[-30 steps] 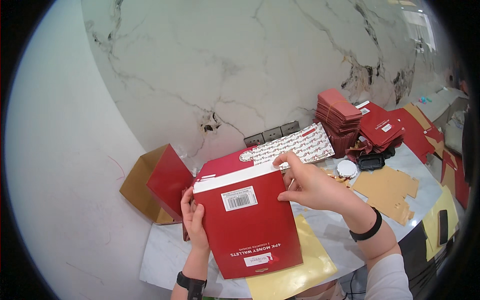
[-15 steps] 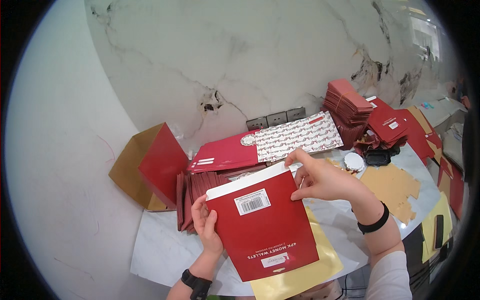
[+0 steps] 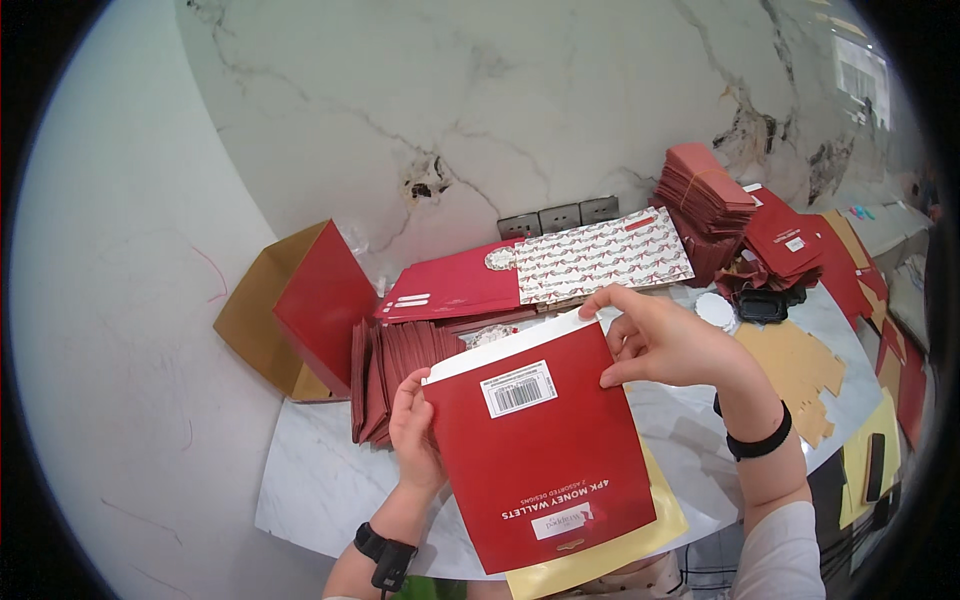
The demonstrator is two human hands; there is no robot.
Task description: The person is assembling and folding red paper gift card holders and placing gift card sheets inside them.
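A flat red card packet (image 3: 540, 440) with a white strip along its far edge and a white barcode label is held up in front of me, its print upside down. My left hand (image 3: 415, 440) grips the left edge near the upper corner, thumb in front and the other fingers partly hidden. At the upper right corner my right hand (image 3: 670, 345) pinches the packet, forefinger on the white strip and thumb on the red face. Beneath the packet, a yellow sheet (image 3: 665, 510) shows at the lower right.
An open red and brown box (image 3: 335, 310) stands left of a row of dark red folded wallets (image 3: 395, 365). Patterned white card (image 3: 605, 255) and red card (image 3: 450, 285) lie behind. A banded stack (image 3: 700, 190), a white roll (image 3: 715, 310) and tan card pieces (image 3: 795, 370) sit right.
The view has shifted slightly, so the table things appear higher. Both hands keep their hold on the red packet, which sits a little further right in the picture.
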